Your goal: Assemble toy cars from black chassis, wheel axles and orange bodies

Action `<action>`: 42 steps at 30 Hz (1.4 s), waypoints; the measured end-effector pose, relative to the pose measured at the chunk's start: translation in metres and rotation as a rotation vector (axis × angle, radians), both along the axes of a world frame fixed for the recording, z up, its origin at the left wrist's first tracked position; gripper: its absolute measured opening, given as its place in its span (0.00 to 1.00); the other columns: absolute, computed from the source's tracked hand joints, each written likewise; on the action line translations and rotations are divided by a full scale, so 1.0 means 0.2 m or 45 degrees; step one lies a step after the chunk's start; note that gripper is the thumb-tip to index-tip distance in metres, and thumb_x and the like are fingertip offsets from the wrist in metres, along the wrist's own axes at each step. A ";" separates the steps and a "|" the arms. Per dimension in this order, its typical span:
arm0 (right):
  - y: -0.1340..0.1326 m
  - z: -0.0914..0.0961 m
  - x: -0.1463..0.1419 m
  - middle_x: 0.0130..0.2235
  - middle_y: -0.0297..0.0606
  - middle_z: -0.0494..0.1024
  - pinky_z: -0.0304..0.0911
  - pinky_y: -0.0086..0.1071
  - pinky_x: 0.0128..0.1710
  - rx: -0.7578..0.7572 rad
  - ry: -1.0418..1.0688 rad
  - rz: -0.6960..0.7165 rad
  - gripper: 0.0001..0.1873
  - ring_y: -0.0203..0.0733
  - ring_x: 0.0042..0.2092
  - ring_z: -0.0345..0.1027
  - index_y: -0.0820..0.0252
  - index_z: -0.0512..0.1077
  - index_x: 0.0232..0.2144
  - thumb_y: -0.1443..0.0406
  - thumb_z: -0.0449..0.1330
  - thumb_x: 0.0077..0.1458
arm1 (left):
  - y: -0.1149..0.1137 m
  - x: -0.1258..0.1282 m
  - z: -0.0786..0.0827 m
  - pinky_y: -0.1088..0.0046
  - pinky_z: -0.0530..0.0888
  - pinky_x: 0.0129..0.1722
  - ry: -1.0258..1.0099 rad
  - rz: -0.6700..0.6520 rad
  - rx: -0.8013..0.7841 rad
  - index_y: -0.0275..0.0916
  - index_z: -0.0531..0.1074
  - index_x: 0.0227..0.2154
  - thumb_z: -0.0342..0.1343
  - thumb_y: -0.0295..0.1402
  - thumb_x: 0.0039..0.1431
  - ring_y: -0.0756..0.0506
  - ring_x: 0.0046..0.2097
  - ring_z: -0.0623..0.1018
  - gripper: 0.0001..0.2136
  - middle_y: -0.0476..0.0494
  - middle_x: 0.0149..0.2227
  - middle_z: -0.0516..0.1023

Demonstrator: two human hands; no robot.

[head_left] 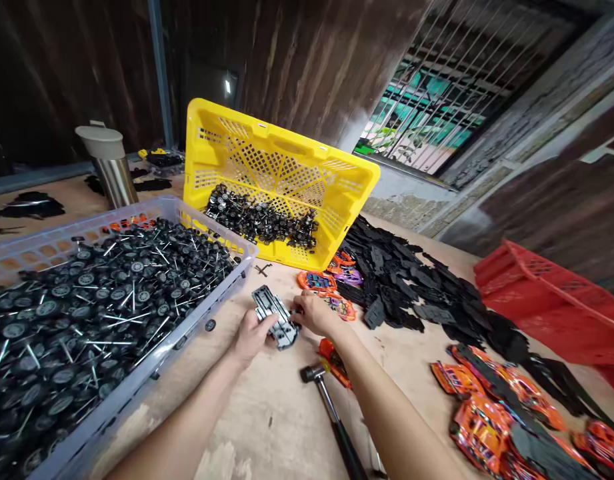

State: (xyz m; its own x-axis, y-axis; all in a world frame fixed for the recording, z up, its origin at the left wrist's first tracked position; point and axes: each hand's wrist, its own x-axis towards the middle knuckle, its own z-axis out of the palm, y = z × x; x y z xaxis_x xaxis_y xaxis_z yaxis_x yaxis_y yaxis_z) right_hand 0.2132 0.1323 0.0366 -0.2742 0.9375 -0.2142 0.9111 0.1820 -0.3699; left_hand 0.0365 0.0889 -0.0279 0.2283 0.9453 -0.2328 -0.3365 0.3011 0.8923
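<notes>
My left hand (253,335) grips a grey toy car chassis (275,316) with slots along it, thumb on top, holding it tilted above the wooden table. My right hand (314,312) has its fingers closed at the chassis's right edge. Something small and dark shows by those fingertips, but I cannot make out what it is. Below the right wrist lies a hammer (334,413) with a black head and a black grip. An orange toy car body (331,360) is partly hidden behind my right forearm. More orange car bodies (317,281) lie just beyond my right hand.
A clear bin (251,257) full of wheels on axles stands left. Behind, a yellow crate (287,143) tilts up with small wheels inside. Black plastic parts (387,273) are heaped right, near a red crate (551,300). Orange cars (481,427) lie front right; a tumbler (111,170) stands back left.
</notes>
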 end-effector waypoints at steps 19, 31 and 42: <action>-0.29 -0.14 -0.12 0.34 0.36 0.69 0.68 0.35 0.29 0.271 1.176 -0.650 0.24 0.40 0.33 0.65 0.58 0.68 0.31 0.43 0.57 0.52 | -0.07 0.07 0.02 0.61 0.70 0.55 -0.168 -0.011 0.236 0.38 0.74 0.46 0.68 0.49 0.43 0.37 0.55 0.73 0.29 0.37 0.50 0.77; -0.39 -0.11 -0.10 0.33 0.40 0.73 0.63 0.38 0.38 0.860 0.506 0.036 0.06 0.44 0.37 0.63 0.57 0.75 0.37 0.61 0.60 0.59 | -0.03 0.04 -0.02 0.66 0.77 0.43 0.050 0.329 -0.001 0.36 0.74 0.38 0.65 0.45 0.47 0.41 0.43 0.80 0.20 0.41 0.38 0.81; -0.40 -0.11 -0.09 0.37 0.41 0.70 0.62 0.40 0.41 0.874 0.381 -0.029 0.08 0.46 0.40 0.60 0.57 0.75 0.38 0.60 0.62 0.57 | -0.02 0.02 -0.02 0.62 0.70 0.54 0.185 0.345 0.133 0.36 0.75 0.36 0.64 0.45 0.48 0.39 0.50 0.76 0.18 0.40 0.43 0.80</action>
